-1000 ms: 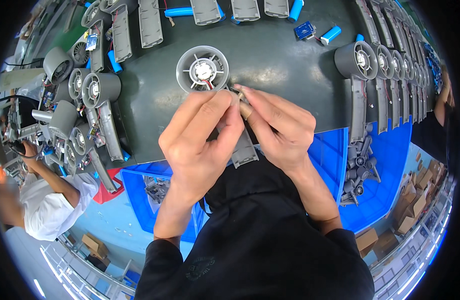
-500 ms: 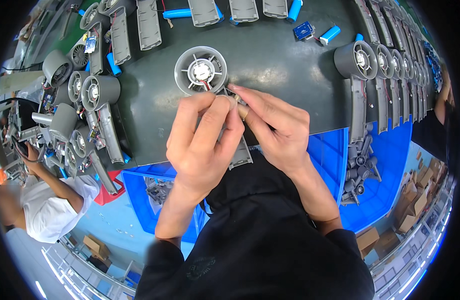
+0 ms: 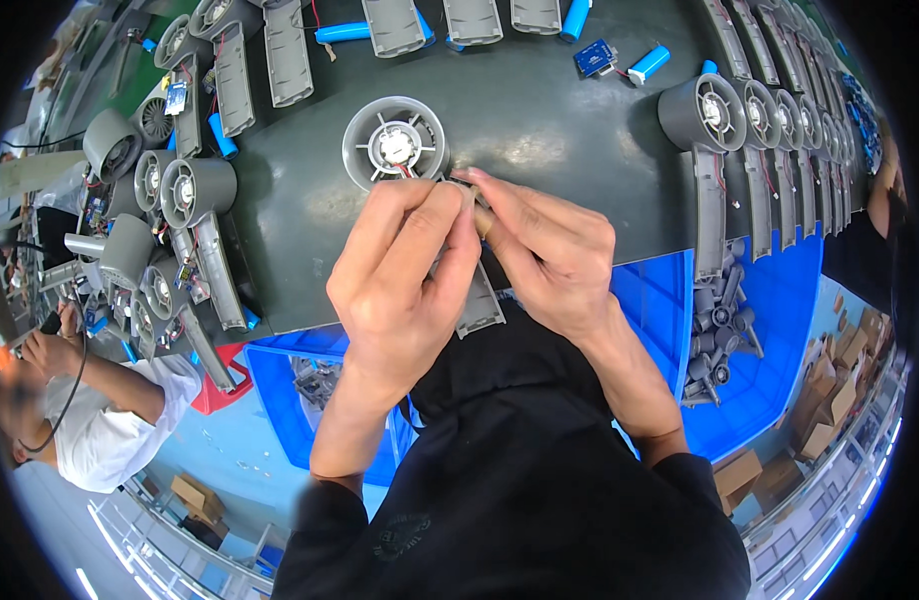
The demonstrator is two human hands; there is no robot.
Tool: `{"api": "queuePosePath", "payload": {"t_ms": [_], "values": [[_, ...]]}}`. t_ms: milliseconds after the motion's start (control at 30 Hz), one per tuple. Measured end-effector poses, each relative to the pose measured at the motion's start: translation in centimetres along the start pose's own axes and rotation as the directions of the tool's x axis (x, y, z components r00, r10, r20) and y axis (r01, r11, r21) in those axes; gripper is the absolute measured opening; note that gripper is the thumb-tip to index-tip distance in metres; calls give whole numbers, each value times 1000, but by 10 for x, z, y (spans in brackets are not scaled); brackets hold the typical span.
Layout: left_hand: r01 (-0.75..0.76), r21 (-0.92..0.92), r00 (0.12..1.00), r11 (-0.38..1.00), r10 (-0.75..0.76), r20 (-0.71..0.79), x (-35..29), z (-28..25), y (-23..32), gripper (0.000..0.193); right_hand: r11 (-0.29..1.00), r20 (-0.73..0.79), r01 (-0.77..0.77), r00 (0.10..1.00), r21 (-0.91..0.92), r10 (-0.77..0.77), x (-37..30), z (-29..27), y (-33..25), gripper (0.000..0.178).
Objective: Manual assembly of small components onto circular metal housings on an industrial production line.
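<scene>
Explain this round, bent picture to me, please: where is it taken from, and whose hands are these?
There's no machine here: these are a person's bare left hand and right hand, seen from a wide fisheye camera on that person's head, which bends straight edges. They meet over a grey plastic-looking housing with a round spoked ring and long handle; exactly what they pinch is hidden. On the dark green worktable lie similar grey housings, blue cylinders and a blue rectangular circuit board.

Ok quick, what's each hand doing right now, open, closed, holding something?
Left hand: closed in a pinch over the gray handle; anything held is hidden.
Right hand: fingers bent in beside the left; cannot tell whether it holds anything.
</scene>
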State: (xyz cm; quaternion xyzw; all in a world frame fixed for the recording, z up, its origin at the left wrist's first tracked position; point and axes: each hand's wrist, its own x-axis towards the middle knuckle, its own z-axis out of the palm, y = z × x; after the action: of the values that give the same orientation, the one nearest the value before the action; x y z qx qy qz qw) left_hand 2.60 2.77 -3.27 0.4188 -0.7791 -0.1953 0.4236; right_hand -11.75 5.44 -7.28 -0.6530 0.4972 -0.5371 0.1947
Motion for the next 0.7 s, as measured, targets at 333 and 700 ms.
{"api": "queuePosePath", "payload": {"t_ms": [333,700], "values": [[70,80,994,994,-77,84,3,-7,7,21,1000,27,-22,999,-20,22,-1,-1,-6,32],[282,-173,959,944,-276,58,25,-27,-20,73,829,147,-425,905,364,399,3,-14,-17,32]]}}
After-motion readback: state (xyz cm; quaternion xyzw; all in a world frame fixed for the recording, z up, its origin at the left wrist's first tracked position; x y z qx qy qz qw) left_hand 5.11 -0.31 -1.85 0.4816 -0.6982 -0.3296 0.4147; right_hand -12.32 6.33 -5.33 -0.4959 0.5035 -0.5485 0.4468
